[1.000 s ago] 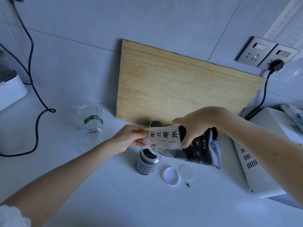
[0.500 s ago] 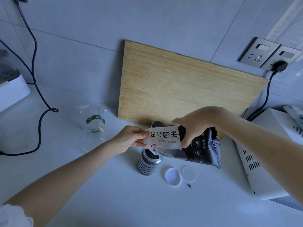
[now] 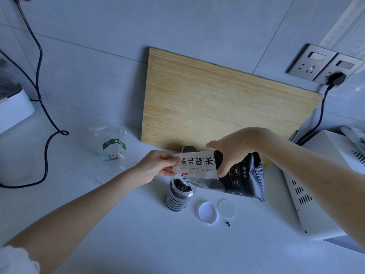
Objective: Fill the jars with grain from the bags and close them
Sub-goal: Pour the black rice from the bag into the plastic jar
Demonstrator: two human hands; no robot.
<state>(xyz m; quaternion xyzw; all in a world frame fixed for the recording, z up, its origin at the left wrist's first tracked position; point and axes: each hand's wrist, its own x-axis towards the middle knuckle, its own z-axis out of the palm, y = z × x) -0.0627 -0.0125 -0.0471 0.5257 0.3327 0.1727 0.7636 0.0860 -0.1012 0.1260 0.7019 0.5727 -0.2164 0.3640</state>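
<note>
A black-and-white bag of black rice (image 3: 233, 175) is held tipped over a clear ribbed jar (image 3: 178, 195) that stands on the white counter and is nearly full of dark grain. My left hand (image 3: 156, 166) pinches the bag's white mouth end right above the jar's opening. My right hand (image 3: 233, 149) grips the bag's middle from above. Two round lids, a white lid (image 3: 207, 212) and a clear lid (image 3: 226, 208), lie flat to the right of the jar. Behind the bag a dark jar top (image 3: 189, 149) peeks out.
A bamboo cutting board (image 3: 223, 103) leans on the tiled wall. An empty clear plastic bag with a green label (image 3: 111, 144) lies at left. A white appliance (image 3: 324, 186) stands at right, a black cable (image 3: 46, 147) loops at left, and a small dark speck (image 3: 228, 224) lies near the lids.
Both hands and the bag stay almost where they were over the jar; only the camera view shifts slightly.
</note>
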